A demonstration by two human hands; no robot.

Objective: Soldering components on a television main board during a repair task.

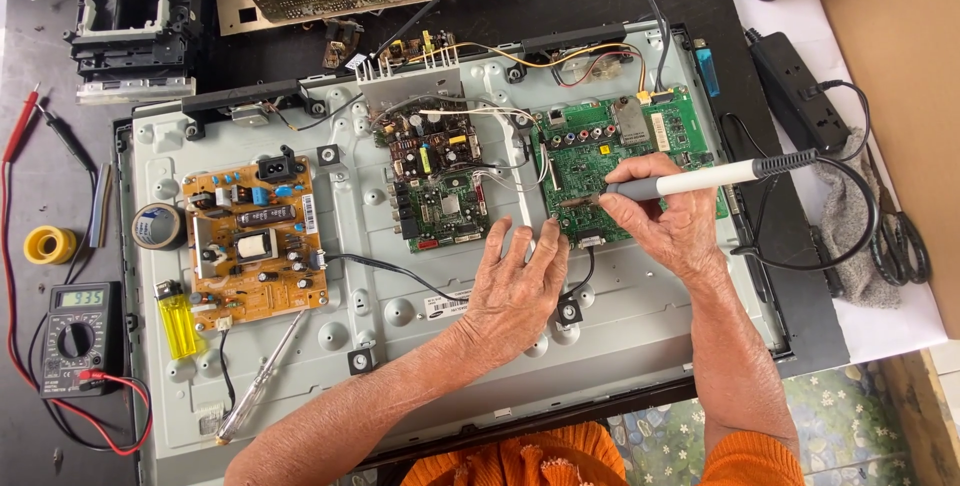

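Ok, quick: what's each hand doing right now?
Left hand: open, flat on the metal back panel, holding nothing.
Right hand: closed on the soldering iron, tip at the green circuit board.

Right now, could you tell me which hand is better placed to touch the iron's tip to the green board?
The right hand, probably: it already holds the soldering iron with its tip over the green circuit board. The left hand lies flat on the metal panel, empty.

We see our two bare forearms reaching up from the bottom edge, both uncovered from elbow to wrist. Our left hand [517, 291] and right hand [665, 214] wear no gloves, rings or watch. Bright orange knitted cloth shows at our body and right elbow.
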